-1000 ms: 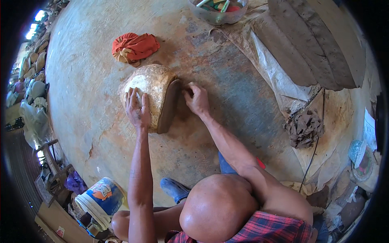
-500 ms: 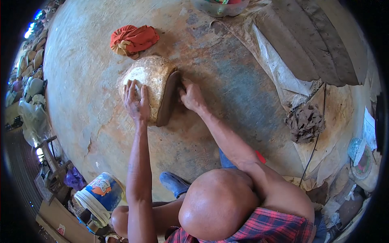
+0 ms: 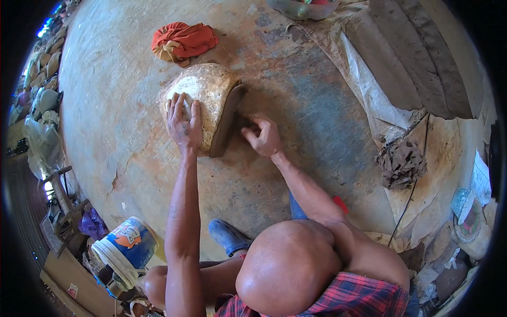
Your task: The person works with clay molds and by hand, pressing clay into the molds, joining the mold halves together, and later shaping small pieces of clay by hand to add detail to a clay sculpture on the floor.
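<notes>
A rounded, pale yellow-brown form (image 3: 214, 87) lies tilted on the concrete floor, its bulging side to the left. Along its right-hand edge runs a thick band of dark grey-brown clay (image 3: 227, 121). My left hand (image 3: 185, 126) rests on the form's curved surface with fingers spread, pressing flat and gripping nothing. Just right of the clay band is my right hand (image 3: 264, 134), fingers curled in and thumb toward them. Whether anything is between those fingertips is hidden, and I cannot tell if they touch the clay.
A bundled orange cloth (image 3: 185, 42) lies beyond the form. Clay slabs (image 3: 406, 63) cover a sheet at right, near a crumpled clay heap (image 3: 402, 164). A clear bowl (image 3: 303, 9) sits at the far edge. A blue-and-white bucket (image 3: 127, 245) stands by my left knee.
My right hand has drawn back slightly from the clay edge toward me, its fingers curling more. My left hand stays on the form. The whole view has shifted a little.
</notes>
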The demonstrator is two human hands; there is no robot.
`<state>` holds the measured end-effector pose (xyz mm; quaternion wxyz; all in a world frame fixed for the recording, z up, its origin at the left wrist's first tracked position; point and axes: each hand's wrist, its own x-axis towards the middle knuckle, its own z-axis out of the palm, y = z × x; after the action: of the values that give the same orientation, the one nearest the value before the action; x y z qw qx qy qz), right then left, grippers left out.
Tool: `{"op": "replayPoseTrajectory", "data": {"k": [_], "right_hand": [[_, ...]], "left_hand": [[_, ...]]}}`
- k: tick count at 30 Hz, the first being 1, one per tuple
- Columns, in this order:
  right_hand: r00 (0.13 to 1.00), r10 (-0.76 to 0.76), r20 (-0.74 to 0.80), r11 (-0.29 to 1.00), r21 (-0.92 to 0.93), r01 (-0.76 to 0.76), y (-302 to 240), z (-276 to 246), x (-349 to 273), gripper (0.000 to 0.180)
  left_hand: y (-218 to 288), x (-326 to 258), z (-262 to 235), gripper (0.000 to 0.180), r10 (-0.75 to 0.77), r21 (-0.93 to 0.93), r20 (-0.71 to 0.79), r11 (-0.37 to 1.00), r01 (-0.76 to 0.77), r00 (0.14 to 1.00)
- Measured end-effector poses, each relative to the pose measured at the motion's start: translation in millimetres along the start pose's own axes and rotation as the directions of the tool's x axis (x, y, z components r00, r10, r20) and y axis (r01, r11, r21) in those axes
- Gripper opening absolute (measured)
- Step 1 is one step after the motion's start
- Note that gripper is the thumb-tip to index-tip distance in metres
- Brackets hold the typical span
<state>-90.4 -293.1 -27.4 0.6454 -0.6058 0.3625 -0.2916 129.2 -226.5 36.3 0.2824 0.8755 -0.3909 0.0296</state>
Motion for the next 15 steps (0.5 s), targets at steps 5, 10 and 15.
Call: {"op": "replayPoseTrajectory", "data": {"k": [5, 10, 15], "right_hand": [[0.936, 0.345, 0.065, 0.936, 0.046, -0.349, 3, 0, 27, 0.037], [0.991, -0.131, -0.028, 0.918, -0.382, 0.11, 17, 31, 19, 0.046], [0.998, -0.064, -0.019, 0.933, -0.356, 0.053, 8, 32, 21, 0.047]], "left_hand": [[3, 1, 2, 0.049, 0.012, -0.009, 0.003, 1.0, -0.012, 1.0], [2, 1, 5, 0.05, 0.012, -0.029, -0.01, 0.999, -0.012, 1.0], [0, 1, -2, 0.052, 0.002, -0.019, -0.012, 1.0, -0.002, 1.0]]}}
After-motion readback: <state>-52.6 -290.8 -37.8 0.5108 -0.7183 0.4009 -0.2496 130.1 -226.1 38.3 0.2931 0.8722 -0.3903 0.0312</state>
